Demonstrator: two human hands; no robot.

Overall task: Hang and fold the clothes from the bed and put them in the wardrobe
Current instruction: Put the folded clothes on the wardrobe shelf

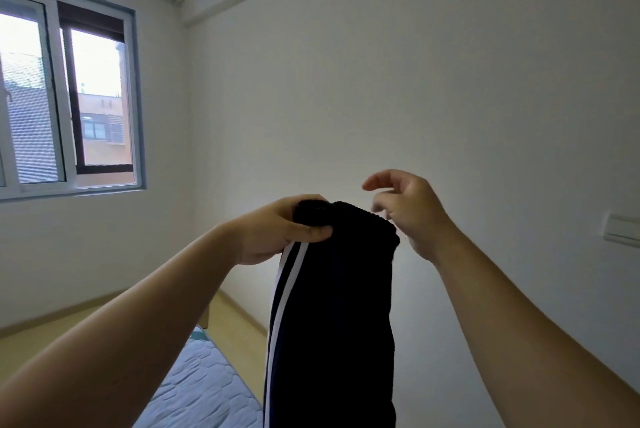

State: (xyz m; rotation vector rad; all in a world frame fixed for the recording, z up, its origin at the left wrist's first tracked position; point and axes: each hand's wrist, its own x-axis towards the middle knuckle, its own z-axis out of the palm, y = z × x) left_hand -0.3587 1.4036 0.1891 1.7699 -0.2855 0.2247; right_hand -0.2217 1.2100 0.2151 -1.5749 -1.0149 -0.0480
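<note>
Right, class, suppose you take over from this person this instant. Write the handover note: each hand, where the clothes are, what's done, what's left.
Left hand grips the waistband of the dark striped trousers.
Right hand is open beside the waistband, holding nothing.
The trousers hang straight down in the air, with the bed below. The wardrobe is out of view.
Done: trousers are up off the bed.
Left: fold or hang them, then put them in the wardrobe.

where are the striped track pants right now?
Head view, centre: the striped track pants hang in the air, gripped at the top by the left hand, with the right hand just to their right and the mattress below-left.
</note>
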